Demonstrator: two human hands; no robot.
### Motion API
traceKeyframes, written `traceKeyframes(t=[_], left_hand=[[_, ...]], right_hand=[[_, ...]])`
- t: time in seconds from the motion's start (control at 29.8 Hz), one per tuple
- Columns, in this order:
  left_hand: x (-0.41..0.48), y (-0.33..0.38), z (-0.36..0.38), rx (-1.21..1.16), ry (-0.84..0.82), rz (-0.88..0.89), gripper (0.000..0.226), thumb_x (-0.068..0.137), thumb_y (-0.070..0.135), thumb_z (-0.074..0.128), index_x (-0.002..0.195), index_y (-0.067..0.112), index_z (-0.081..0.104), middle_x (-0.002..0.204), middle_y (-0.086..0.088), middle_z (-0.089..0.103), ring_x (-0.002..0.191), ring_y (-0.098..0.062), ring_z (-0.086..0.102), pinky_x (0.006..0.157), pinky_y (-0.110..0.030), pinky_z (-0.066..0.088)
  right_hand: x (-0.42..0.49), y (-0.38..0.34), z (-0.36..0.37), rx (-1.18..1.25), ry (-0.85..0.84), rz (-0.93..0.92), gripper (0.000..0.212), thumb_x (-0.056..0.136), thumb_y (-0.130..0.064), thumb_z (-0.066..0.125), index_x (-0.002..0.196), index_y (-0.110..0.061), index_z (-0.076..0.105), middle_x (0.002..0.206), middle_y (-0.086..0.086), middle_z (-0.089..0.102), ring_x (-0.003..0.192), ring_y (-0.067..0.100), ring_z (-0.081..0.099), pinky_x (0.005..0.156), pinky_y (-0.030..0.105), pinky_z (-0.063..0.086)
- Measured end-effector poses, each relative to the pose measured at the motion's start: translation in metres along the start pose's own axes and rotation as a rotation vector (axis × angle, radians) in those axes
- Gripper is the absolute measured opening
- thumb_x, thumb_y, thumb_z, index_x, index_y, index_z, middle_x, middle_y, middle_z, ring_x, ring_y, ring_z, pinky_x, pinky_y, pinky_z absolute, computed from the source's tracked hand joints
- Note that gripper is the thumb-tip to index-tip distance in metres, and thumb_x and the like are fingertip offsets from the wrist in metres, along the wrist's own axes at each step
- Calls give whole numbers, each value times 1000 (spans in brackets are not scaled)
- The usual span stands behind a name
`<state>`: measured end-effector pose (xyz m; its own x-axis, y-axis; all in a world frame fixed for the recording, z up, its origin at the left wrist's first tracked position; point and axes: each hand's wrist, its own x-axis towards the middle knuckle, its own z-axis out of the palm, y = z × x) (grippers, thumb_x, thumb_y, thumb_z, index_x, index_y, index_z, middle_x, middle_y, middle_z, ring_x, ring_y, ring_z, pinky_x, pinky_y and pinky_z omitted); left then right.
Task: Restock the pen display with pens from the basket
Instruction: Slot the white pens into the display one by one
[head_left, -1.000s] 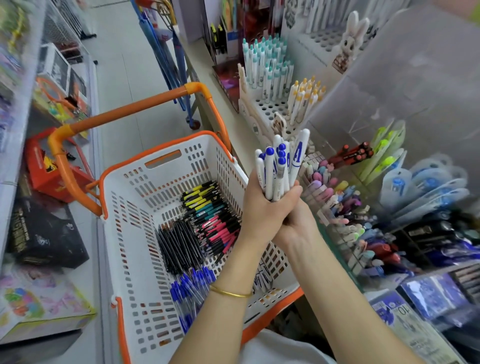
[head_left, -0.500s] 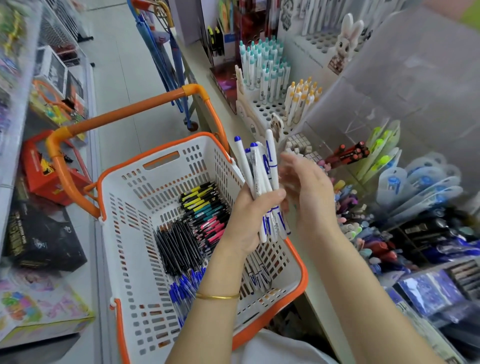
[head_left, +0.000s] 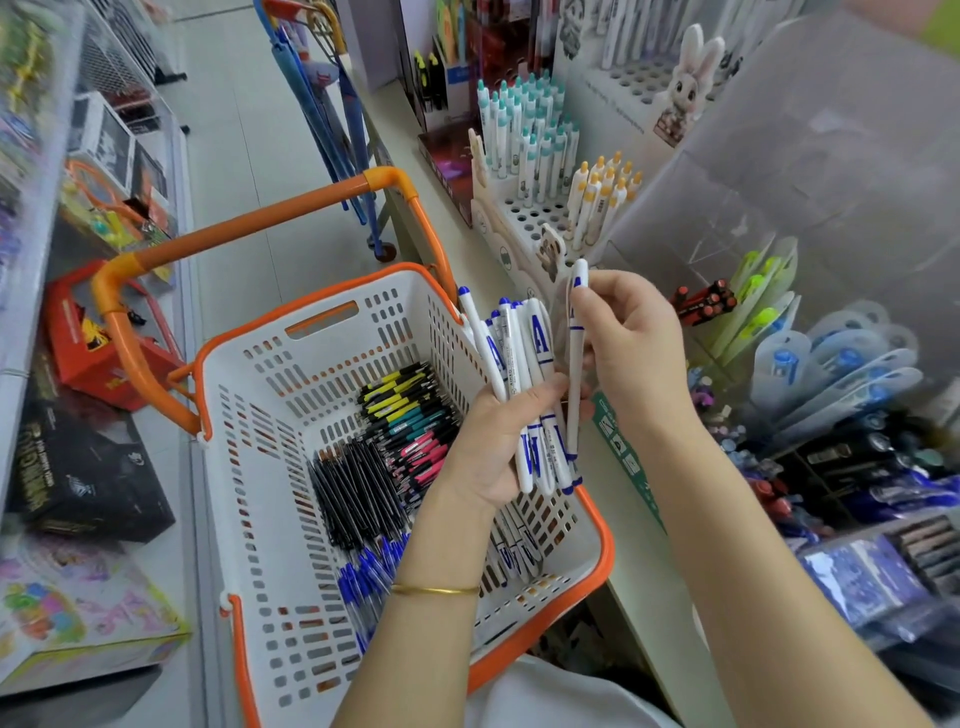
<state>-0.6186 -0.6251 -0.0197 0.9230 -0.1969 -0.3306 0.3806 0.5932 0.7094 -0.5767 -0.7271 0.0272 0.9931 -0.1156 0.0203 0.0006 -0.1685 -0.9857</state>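
The white basket (head_left: 249, 467) holds rows of black pens (head_left: 358, 493), blue pens (head_left: 363, 577) and coloured-clip pens (head_left: 410, 421). Over its right rim the left hand (head_left: 493, 441) grips a bundle of white blue-capped pens (head_left: 511, 343), fingers curled round them. The right hand (head_left: 634, 348) pinches 1 single pen (head_left: 575, 374) just beside the bundle. I'd say 1 is being singled out for placing. Next it wants a free hole in the perforated display stand (head_left: 535, 213), among the teal-topped pens (head_left: 524, 130) and yellow-topped pens (head_left: 602, 192), set in upright.
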Motion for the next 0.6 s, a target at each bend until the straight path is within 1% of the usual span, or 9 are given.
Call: traceKeyframes(t=[0.1,0.2,0.27,0.37,0.44,0.5,0.54,0.6], left_hand=[[2,0,1,-27,60,-5,11,89,3,57,96,8,64,80,-9,72,72,-18,71,57,-26,55],[3,-1,0,-39,119,-19,10,90,0,57,92,6,64,83,-14,69,77,-23,70,56,-26,55],[3,-2,-2,-40,140,-29,9,90,-1,58,91,5,64,86,-17,67,78,-25,70,56,-27,55],[3,-3,-2,-37,126,-35,7,89,0,59,90,3,64,87,-17,69,77,-25,71,62,-31,59],[2,-2,-1,-37,110,-33,8,87,2,60,94,3,64,88,-17,69,79,-26,71,66,-33,60],[2,0,-1,-40,100,-36,9,89,1,59,94,4,66,87,-17,70,79,-26,71,65,-32,60],[1,0,-1,-44,96,-37,10,90,1,57,93,5,66,86,-15,72,79,-25,72,64,-31,59],[2,1,-2,-45,100,-38,12,92,0,55,96,5,65,85,-13,73,81,-24,72,65,-31,59]], right_hand=[[1,0,-1,-20,62,-31,10,95,-16,52,98,-16,61,85,-5,59,74,12,56,66,35,52],[2,0,-2,-49,134,-89,11,95,-15,51,93,-25,56,83,-13,54,73,0,53,71,35,54],[2,0,-2,-64,139,-110,14,95,-15,50,92,-28,54,82,-15,52,72,-4,52,71,32,53],[3,2,-3,-78,93,-101,11,96,-15,50,97,-24,56,82,-13,55,74,1,54,70,34,55],[3,5,-4,-77,70,-84,10,96,-16,51,100,-23,57,85,-9,57,74,5,56,63,32,55],[2,7,-4,-75,54,-70,12,96,-16,51,104,-23,57,87,-4,58,72,6,56,54,27,53],[2,7,-4,-81,48,-72,14,96,-16,51,106,-24,57,87,-3,58,73,8,56,53,27,53],[2,7,-4,-102,40,-87,21,96,-17,51,114,-27,56,85,-5,56,76,10,56,61,34,56]])
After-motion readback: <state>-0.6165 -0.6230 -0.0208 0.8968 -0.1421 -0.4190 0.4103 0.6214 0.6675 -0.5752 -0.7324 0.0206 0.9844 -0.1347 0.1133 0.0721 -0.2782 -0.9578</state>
